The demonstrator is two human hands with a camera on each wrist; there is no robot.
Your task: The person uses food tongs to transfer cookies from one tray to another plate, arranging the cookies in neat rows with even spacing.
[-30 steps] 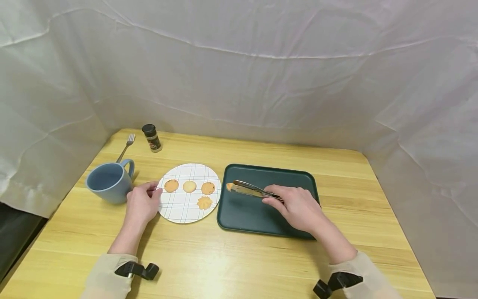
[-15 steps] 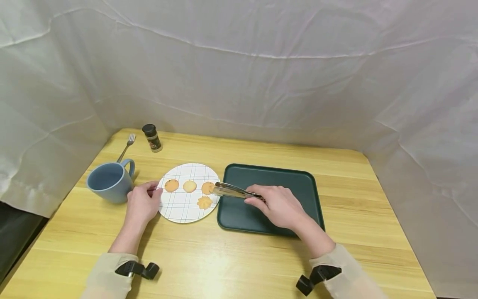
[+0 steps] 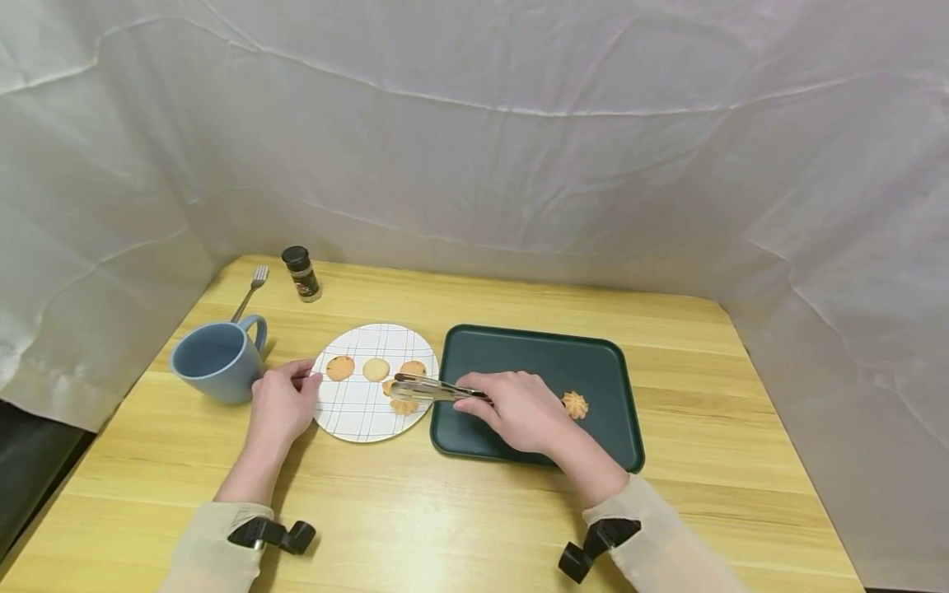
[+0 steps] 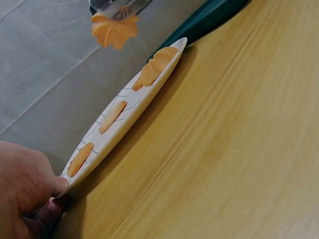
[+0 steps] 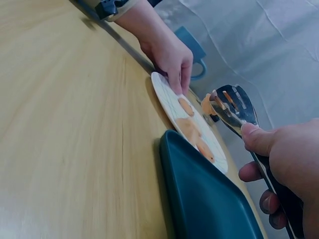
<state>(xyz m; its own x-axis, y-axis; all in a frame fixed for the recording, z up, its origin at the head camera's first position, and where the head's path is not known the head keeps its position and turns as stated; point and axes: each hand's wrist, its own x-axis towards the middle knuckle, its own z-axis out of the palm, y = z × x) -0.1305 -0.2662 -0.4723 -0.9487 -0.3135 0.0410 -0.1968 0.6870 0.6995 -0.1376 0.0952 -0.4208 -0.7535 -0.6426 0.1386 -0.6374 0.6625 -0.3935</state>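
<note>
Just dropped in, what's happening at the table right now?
A person is moving cookies with tongs. The right hand grips the tongs, which pinch a flower-shaped cookie above the plate. The left hand holds the plate's rim. Four cookies lie on the plate, and one flower cookie lies on the green tray. A blue mug, a fork and a spice jar stand to the left.

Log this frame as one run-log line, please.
left hand: holds plate rim | right hand: grips tongs | tongs: pinching cookie above plate | tray: one cookie
</note>
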